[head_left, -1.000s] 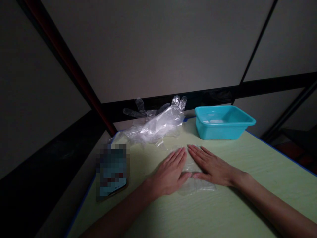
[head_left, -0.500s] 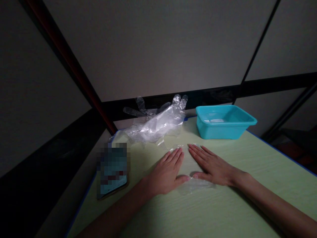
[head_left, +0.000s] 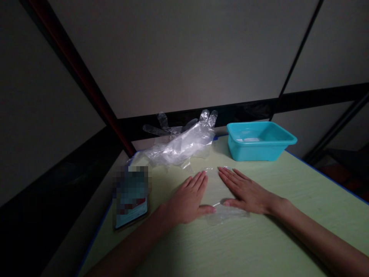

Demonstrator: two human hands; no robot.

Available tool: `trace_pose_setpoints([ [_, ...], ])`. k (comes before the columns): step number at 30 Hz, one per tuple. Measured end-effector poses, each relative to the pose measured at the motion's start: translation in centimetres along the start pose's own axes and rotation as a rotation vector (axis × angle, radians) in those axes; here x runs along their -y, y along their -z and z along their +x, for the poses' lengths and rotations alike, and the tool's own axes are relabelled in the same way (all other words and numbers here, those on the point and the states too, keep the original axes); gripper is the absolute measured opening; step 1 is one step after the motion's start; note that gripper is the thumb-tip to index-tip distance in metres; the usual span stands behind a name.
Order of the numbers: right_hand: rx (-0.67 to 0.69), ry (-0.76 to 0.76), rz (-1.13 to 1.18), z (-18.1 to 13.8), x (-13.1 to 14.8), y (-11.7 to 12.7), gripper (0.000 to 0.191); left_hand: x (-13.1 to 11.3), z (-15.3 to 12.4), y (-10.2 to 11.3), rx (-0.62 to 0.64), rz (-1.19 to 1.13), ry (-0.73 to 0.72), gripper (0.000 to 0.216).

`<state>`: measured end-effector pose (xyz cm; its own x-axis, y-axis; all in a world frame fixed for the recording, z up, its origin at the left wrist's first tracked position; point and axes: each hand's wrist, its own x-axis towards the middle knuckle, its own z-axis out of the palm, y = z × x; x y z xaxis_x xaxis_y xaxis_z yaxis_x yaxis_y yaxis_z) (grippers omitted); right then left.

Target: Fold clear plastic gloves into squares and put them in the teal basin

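Film [head_left: 215,188]: one clear, thin piece, lying spread on the bench [head_left: 245,246], under and btw. the L hand [head_left: 187,202] and the R hand [head_left: 246,194]; if it is a glove or a plain sheet, can't tell, b/c it is so transparent.
L hand: palm down, fingers close together, resting on L side of the film; grasps nothing, as far as visible.
R hand: same posture, palm down on R side, fingertips near the far edge; no grip visible here either.
Thumbs [head_left: 206,209]: pointing toward each other but apart, w/ a bright crease of film btw. the tips.
Flat so far: middle part of the film seems approx. smooth, I judge; it lies spread out, not bunched.
Not flat yet: near part, below the thumbs, shows wrinkles, and far edge has small shiny creases; so flattening looks advanced but incomplete.
Untouched pile: clear gloves [head_left: 184,144], crumpled together at far L part of the bench, some glove fingers sticking up.
Basin [head_left: 256,152]: turquoise, upright, at far R, apart from both hands; sth. pale [head_left: 251,139] shows inside, can't tell what.
Phone-like thing [head_left: 131,219]: near L edge of bench, mostly blurred, so details unreadable.
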<state>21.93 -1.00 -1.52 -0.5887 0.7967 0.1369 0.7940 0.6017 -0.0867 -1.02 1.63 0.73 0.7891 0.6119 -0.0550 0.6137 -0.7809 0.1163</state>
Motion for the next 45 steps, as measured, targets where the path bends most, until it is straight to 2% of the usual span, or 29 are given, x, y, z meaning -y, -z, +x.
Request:
trace_pose_setpoints([
  [7,0.007,-0.007,-0.011,0.0,-0.1,-0.3,0.082,0.4,-0.2,1.4,0.170,0.067,0.077,0.087],
  [12,0.017,-0.013,-0.016,0.1,0.0,-0.1,0.083,0.6,-0.4,2.1,0.209,0.061,0.098,0.087],
  [15,0.049,-0.030,-0.011,0.2,0.1,0.2,0.084,0.6,-0.5,2.2,0.174,0.072,0.106,0.088],
  [17,0.068,-0.036,-0.007,0.2,0.2,0.4,0.085,0.1,-0.3,2.1,0.105,0.063,0.071,0.086],
  [20,0.062,-0.029,-0.004,0.2,0.2,0.3,0.085,-1.1,0.5,1.6,-0.015,0.008,0.008,0.081],
  [23,0.034,-0.018,-0.003,0.2,0.2,0.2,0.081,-2.4,1.6,0.7,-0.065,-0.048,-0.020,0.078],
  [28,0.031,-0.017,-0.003,0.2,0.2,0.2,0.081,-2.6,2.4,-0.4,-0.055,-0.063,-0.068,0.079],
  [35,0.041,-0.024,0.004,0.1,0.1,0.1,0.081,-1.9,2.1,-0.6,-0.043,-0.018,-0.082,0.081],
  [45,0.013,-0.018,0.002,0.0,0.0,-0.1,0.082,-0.7,0.9,-0.8,-0.021,0.029,-0.010,0.083],
])
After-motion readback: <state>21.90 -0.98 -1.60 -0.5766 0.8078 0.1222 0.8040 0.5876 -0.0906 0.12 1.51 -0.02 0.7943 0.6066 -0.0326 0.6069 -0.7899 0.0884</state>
